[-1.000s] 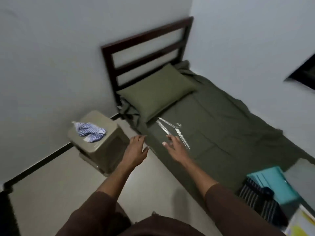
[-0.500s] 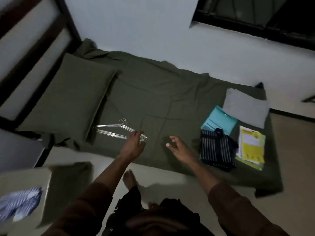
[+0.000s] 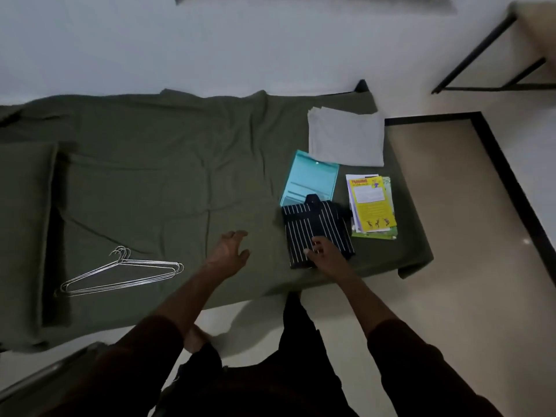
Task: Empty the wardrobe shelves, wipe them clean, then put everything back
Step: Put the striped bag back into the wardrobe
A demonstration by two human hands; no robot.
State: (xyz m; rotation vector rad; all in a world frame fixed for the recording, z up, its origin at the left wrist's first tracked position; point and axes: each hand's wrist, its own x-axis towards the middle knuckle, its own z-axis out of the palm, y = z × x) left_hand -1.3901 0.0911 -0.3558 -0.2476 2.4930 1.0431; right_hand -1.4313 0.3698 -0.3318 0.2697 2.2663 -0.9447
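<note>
A person stands at the bed [image 3: 168, 176], both arms out over the green sheet. The right hand [image 3: 326, 255] rests on the near edge of a folded striped shirt [image 3: 313, 227]; the left hand [image 3: 230, 252] hovers beside it, fingers loosely spread. A teal folder [image 3: 310, 179], grey cloth [image 3: 346, 139] and booklets [image 3: 371, 206] lie just beyond, wire hangers [image 3: 120, 273] well to the left

wide bare green sheet [image 3: 180, 182] mid-bed, wire hangers [image 3: 120, 273] left, striped shirt [image 3: 316, 233], folder [image 3: 310, 179], booklets [image 3: 371, 206] crowding right
</note>
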